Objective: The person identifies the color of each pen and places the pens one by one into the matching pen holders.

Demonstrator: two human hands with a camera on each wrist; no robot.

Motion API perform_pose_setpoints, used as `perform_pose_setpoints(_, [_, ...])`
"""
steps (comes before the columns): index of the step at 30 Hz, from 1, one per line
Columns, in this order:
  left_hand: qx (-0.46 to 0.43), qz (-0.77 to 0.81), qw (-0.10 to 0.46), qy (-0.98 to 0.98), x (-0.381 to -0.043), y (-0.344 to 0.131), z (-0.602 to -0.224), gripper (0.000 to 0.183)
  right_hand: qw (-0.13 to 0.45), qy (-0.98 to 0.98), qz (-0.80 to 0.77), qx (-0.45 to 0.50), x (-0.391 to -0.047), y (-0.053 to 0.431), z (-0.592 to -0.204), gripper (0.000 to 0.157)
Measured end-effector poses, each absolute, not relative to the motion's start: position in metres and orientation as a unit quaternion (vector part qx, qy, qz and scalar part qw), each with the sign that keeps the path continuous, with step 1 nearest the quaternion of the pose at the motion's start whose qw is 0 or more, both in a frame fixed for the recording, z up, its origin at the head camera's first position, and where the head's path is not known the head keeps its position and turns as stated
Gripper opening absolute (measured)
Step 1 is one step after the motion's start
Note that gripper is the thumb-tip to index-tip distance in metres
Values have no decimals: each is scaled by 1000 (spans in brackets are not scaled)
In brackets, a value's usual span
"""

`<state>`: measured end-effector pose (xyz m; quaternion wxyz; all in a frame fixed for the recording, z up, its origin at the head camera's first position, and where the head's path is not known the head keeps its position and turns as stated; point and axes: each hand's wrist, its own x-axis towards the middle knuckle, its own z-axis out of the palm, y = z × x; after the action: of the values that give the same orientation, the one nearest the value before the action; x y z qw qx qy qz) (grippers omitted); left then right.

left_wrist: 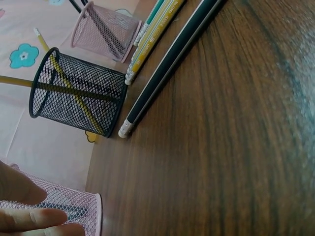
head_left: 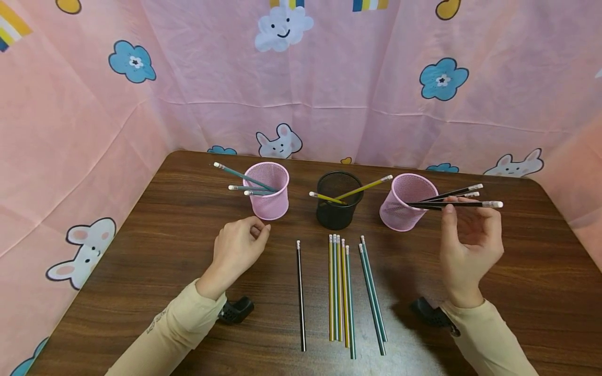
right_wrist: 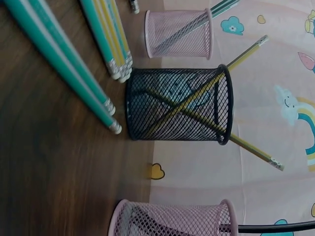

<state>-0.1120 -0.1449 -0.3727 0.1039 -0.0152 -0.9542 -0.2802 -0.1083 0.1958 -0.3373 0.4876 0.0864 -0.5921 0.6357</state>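
My right hand [head_left: 470, 245] is at the right pink mesh cup [head_left: 408, 209], thumb and fingers pinching a black pencil [head_left: 475, 204] whose lower end is in the cup. More black pencils [head_left: 463, 189] lean out of that cup beside it. My left hand [head_left: 240, 245] hovers just in front of the left pink mesh cup [head_left: 270, 206], its fingers loosely bent around nothing. Teal pencils [head_left: 235, 171] lean from the left cup. Between the two stands a black mesh cup [right_wrist: 177, 103] with two yellow pencils [right_wrist: 246, 55]. The right hand is out of sight in the right wrist view.
On the brown table [head_left: 188, 188] a single black pencil [head_left: 301, 297] lies left of a row of yellow and teal pencils [head_left: 339, 292]. Two teal pencils [head_left: 373, 297] lie right of the row. A pink patterned curtain [head_left: 329, 78] hangs behind the table.
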Motion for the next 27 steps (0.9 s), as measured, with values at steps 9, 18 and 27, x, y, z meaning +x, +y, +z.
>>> perform_pose_setpoints(9, [-19,-286,93,-954,-112,-144,-372,17,490,-746,448,56,-116,201,-342,15])
perform_pose_setpoints(18, [-18,-287,89,-954,-111,-144,-371,17,463,-817,332,86,-122,211,-339,18])
perform_pose_setpoints(27, [-17,-284,89,-954,-111,-144,-370,17,437,-836,317,92,-127,217,-342,17])
